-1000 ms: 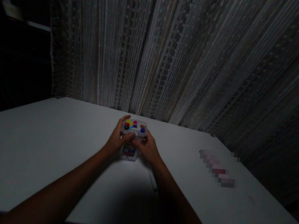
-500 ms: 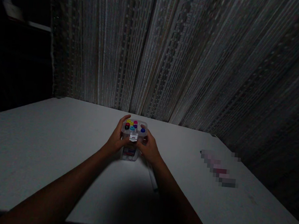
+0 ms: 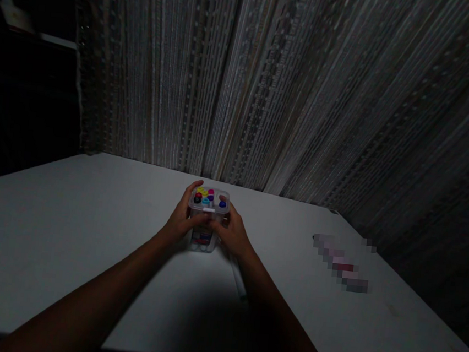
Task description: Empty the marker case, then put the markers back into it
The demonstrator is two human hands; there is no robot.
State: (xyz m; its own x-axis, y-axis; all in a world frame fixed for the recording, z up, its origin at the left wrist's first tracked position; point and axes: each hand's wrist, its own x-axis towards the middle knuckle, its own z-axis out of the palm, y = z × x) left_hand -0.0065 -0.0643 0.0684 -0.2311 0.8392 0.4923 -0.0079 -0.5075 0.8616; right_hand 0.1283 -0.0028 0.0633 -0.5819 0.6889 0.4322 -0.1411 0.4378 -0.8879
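Note:
A clear plastic box (image 3: 204, 238) of markers stands upright on the white table between my hands. Several coloured marker caps, among them yellow, pink, black and blue, show through its top. My left hand (image 3: 181, 218) wraps the box's left side, with its thumb across the front. Around the right side is my right hand (image 3: 233, 231), its thumb also at the front, just under the latch (image 3: 208, 210). That latch shows as a thin pale strip at the front rim. Partly hidden beside my right forearm lies a light-coloured marker (image 3: 238, 279).
On the right part of the white table (image 3: 88, 228) lies a long pixelated item (image 3: 340, 263), its kind not discernible. A striped, textured curtain (image 3: 243, 88) hangs behind the table's far edge. The left background is very dark.
The latch flap that stuck out at the front of the box is now folded, showing only a thin strip. Both hands keep their hold; the view has shifted slightly.

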